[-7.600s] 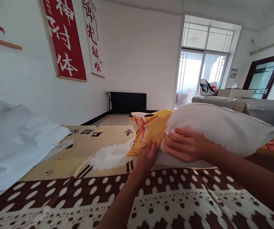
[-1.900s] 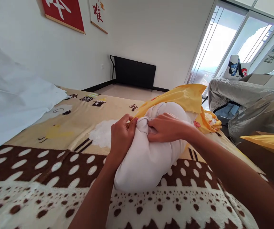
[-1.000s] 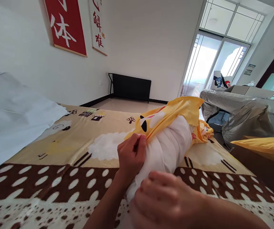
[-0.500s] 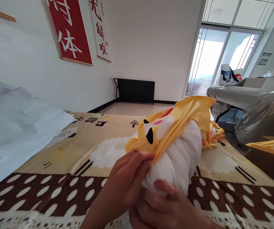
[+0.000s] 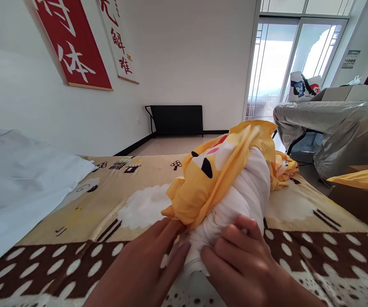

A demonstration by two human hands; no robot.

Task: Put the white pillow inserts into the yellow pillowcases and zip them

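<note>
"Where was the plump white fabric pillow?"

"On the cream-and-brown blanket printed with sheep and dots, slanting away from the person. A yellow cloth cover with black, white and pink printed shapes lay over its left side and far end, while gathered white folds showed on the right and at the near end."

"And the hands?"

"The right hand had its fingers curled and thumb pressed into the pillow, gripping the near end. The left hand had thumb and fingers close together at the cover's lower corner. I couldn't tell whether it pinched cover, pillow or neither."

"Anything around them?"

"A crumpled yellow printed cloth sat just beyond the pillow, to the right. A heaped white cloth lay well apart on the left, and a flat piece of yellow fabric rested by the right edge, over a brown box."
</note>
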